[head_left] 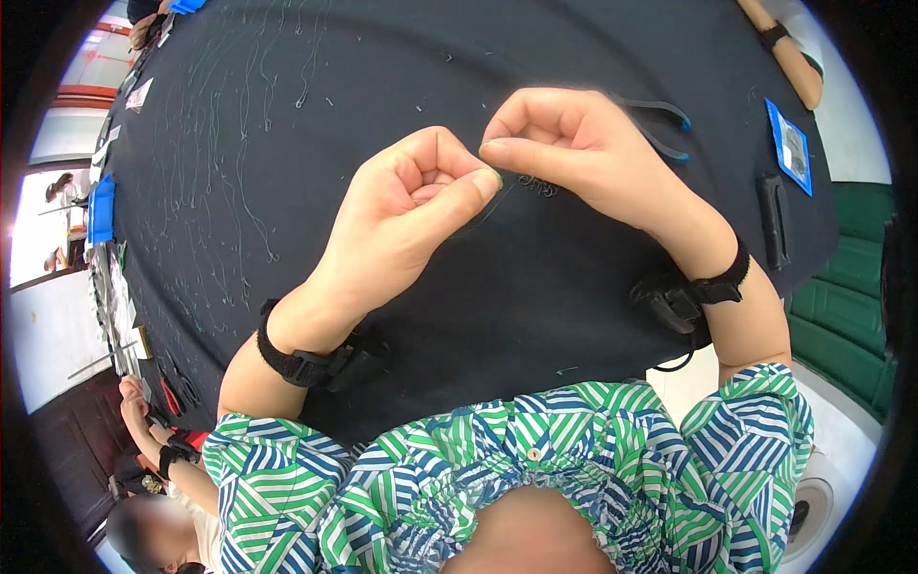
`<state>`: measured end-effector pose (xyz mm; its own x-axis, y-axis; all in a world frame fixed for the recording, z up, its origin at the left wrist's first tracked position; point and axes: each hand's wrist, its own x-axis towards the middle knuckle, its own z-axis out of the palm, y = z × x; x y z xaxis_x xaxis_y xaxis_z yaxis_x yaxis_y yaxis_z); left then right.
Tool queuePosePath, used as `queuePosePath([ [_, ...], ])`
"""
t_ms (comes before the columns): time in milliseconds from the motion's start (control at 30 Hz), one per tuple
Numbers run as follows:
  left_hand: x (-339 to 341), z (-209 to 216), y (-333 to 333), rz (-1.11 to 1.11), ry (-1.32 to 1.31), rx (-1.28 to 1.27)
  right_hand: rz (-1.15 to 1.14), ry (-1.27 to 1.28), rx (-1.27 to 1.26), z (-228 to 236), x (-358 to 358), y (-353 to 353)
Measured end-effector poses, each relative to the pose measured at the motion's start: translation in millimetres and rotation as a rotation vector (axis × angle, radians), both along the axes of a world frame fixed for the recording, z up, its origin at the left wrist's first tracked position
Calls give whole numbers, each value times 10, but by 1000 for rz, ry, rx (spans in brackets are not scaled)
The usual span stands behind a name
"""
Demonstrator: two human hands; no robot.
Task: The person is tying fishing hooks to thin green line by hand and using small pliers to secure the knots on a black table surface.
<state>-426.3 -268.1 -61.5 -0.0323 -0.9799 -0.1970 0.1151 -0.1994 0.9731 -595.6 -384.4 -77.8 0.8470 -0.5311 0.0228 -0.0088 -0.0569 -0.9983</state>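
My left hand [406, 196] is closed in a pinch near the middle of the dark cloth. From its fingertips a thin line [494, 209] trails down. Close by on the right, my right hand [588, 148] also pinches, thumb against forefinger; whatever sits between those fingers is too small to make out. A slight gap separates the two pinches. Beneath the right hand lies a small heap of dark metal hooks or loops [537, 186], partly covered. Behind that hand, a tool with dark, blue-tipped handles [660, 107] shows only in part.
Several thin looped lines [244, 182] lie spread on the dark cloth [497, 306] at the left. A blue-edged packet [790, 148] and a black case [773, 220] rest at the right. Other people's arms [789, 62] [143, 426] reach in at the table's edges.
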Motion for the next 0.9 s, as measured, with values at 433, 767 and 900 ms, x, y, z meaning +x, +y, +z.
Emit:
queuePosePath([
  [433, 75, -32, -10, 128, 30, -116, -9, -107, 257, -106, 70, 213],
  [767, 75, -33, -27, 175, -51, -160, -192, -21, -227, 18, 6, 254],
  [900, 67, -7, -13, 170, -73, -157, -242, 15, -539, 53, 5, 262],
])
